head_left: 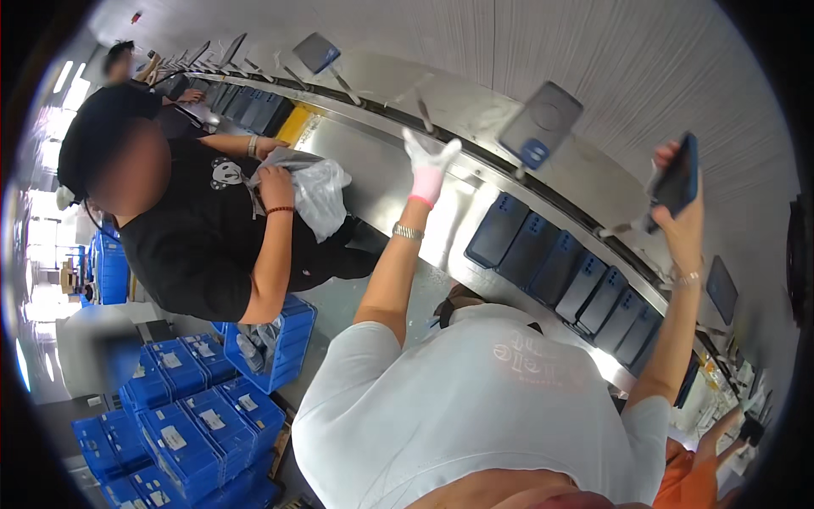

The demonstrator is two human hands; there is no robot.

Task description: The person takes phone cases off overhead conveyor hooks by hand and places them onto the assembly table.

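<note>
Along the steel bench (373, 187), a row of dark phone covers (553, 267) with camera bumps leans one against the next. Above the bench's far side, the right hand (683, 222) grips a dark, blue-edged phone cover (678, 176), thumb on the near face and the other fingers partly hidden behind it. The left hand (431, 163), in a white glove with a pink cuff, is raised over the bench with fingers spread and nothing in them. Behind the bench's far edge runs a dark rail (475, 154), with a larger grey cover (543, 123) on a post. Bright bare steel stretches from the row toward a co-worker (195, 208) beside the bench, who holds a translucent plastic bag (322, 199), its contents unclear. Back from the bench, blue lidded crates (157, 416) are stacked beside an open blue crate (297, 349) containing greyish items, hard to identify. The white shirt (475, 399) hides part of the bench's near edge.
</note>
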